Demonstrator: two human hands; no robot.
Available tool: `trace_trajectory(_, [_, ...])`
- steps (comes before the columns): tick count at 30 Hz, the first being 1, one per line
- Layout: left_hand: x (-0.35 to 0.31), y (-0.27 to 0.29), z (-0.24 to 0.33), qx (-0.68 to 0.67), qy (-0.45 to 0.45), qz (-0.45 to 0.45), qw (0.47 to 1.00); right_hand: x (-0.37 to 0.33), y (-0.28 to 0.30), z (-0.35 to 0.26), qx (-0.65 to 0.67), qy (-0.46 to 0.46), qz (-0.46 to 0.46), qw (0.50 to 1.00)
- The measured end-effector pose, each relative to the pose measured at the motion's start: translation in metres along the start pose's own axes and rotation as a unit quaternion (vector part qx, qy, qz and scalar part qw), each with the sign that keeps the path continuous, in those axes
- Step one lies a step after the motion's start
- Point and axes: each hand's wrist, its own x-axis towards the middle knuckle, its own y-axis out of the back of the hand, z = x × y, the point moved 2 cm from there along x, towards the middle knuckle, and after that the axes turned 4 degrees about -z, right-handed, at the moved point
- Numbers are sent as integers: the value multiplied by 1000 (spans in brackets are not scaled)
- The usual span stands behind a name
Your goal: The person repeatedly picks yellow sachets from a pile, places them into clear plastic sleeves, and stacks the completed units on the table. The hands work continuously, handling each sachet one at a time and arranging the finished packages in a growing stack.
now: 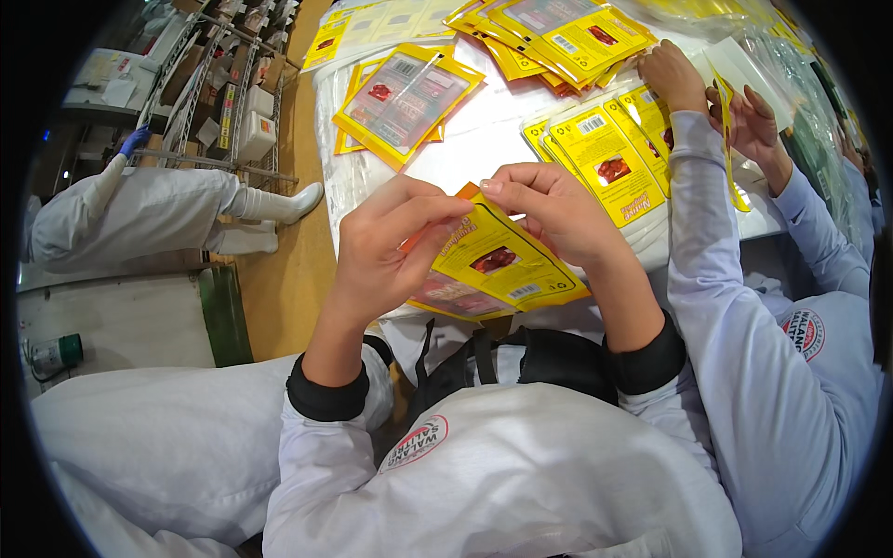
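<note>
While I'm watching from here, the left hand (379,244) is pinching the yellow pouch (493,265) at its top edge, thumb against fingers; the right hand (556,209) is gripping that same edge, thumb and fingers nearly closed. The pouch is hanging tilted by the near edge of the table (502,126). Looks like they're working the mouth, so I'm advising: pinch the rim only, keep tension even, don't crease the panel. Beyond, yellow packs (595,149) are lying by a co-worker's hand (673,79); farther out, loose pouches (405,102) are resting left, a bigger pile (577,37) right.
</note>
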Motion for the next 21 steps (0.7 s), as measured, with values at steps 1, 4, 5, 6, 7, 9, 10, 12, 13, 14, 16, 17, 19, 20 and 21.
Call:
trace_trajectory(1, [1,0,1,4,0,1,1000,0,0,-1,-8,11,1,1000])
trace_trajectory(4, [2,-3,6,4,5,2,1000,-1,-1,-1,-35,39,0,999])
trace_trajectory(5, [2,-4,8,-3,11,0,1000,-2,-4,1,-47,46,-3,998])
trace_trajectory(6, [2,-5,8,-10,17,-2,1000,-2,-7,3,-59,53,-7,997])
trace_trajectory(7, [1,-6,7,-42,22,1,999,-3,-8,4,-46,51,-19,997])
trace_trajectory(9, [0,-8,2,-105,32,9,994,-4,-10,5,-19,46,-43,998])
trace_trajectory(10, [0,-7,0,-94,26,6,995,-5,-12,4,4,35,-46,998])
trace_trajectory(12, [-1,-5,-1,-70,16,2,997,-7,-15,1,50,14,-53,997])
trace_trajectory(13, [1,-4,1,-12,-17,9,1000,-6,-15,3,104,9,-65,992])
trace_trajectory(14, [3,-4,5,46,-50,16,998,-5,-14,6,158,5,-78,984])
trace_trajectory(16, [5,-2,10,137,-99,28,985,-4,-12,10,223,1,-94,970])
trace_trajectory(17, [5,-1,11,169,-115,33,978,-5,-11,11,234,2,-97,967])
trace_trajectory(19, [6,1,15,210,-138,39,967,-5,-11,12,234,-1,-90,968])
trace_trajectory(20, [6,2,17,220,-145,39,964,-5,-13,11,223,-3,-80,971])
trace_trajectory(21, [6,3,18,229,-152,39,961,-6,-14,11,213,-6,-69,975])
